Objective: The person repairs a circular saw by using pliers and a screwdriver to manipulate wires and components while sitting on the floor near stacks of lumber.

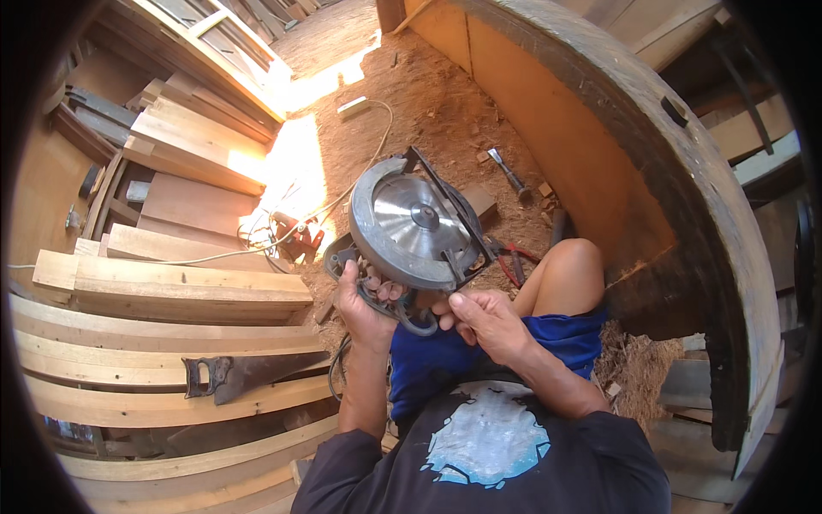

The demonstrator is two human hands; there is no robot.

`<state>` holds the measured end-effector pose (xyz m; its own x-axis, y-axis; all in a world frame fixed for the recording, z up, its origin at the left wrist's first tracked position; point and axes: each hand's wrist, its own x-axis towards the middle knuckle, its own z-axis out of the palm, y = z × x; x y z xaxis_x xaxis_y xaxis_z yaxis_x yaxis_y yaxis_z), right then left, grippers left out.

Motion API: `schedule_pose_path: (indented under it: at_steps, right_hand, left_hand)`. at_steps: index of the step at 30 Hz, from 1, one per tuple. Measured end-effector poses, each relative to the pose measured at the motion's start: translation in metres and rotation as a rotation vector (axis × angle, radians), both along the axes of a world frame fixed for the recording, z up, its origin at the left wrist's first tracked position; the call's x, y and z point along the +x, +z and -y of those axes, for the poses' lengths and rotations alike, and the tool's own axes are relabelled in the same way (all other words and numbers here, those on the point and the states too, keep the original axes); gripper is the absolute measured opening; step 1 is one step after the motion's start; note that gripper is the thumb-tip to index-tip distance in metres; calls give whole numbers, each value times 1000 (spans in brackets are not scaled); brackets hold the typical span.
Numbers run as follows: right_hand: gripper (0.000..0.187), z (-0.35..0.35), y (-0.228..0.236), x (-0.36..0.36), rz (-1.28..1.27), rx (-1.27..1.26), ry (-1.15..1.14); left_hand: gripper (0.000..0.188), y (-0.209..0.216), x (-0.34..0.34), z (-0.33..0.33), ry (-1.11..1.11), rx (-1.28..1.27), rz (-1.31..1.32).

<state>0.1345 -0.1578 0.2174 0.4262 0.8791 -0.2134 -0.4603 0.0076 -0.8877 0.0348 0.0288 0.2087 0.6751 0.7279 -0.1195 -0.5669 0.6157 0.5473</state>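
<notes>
head view: left fingers (pixel 383 289) clamp the circular saw (pixel 417 224); right fingers (pixel 467 307) curl by its edge, grip unclear.

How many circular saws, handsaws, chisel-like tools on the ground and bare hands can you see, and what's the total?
Circular saw: 1
Handsaw: 1
Chisel-like tool: 1
Bare hands: 2, the left hand and the right hand
Total: 5

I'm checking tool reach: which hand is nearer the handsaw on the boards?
Left. The left hand, on the circular saw, is right of the handsaw; the right hand is farther right.
</notes>
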Motion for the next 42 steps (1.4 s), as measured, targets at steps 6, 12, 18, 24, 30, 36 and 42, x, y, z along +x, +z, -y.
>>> schedule_pose_path:
  at_steps: [6, 12, 18, 24, 30, 36, 42]
  right_hand:
    - [40, -3, -2, -2, 519, -45, -186]
    - [33, 1, 14, -2, 865, -150, -227]
    - [33, 19, 42, 28, 883, -157, -368]
    - [37, 8, -16, 140, 1233, -583, -507]
    - [33, -77, -78, 217, 1105, -1020, -236]
    - [37, -113, -192, 205, 856, -1216, -6]
    - [39, -92, -285, 162, 880, -1505, 289]
  left_hand:
    - [28, -7, 4, 16, 13, 46, 86]
    - [29, -10, 4, 16, 14, -6, 58]
    - [28, -11, 2, 17, 16, 33, 45]
    - [27, -10, -9, 4, 101, 14, -76]
    - [28, -14, -37, -3, 103, 49, 56]
    - [28, -16, -62, -7, 396, 21, -112]
    - [39, -38, -84, -19, 421, 104, 0]
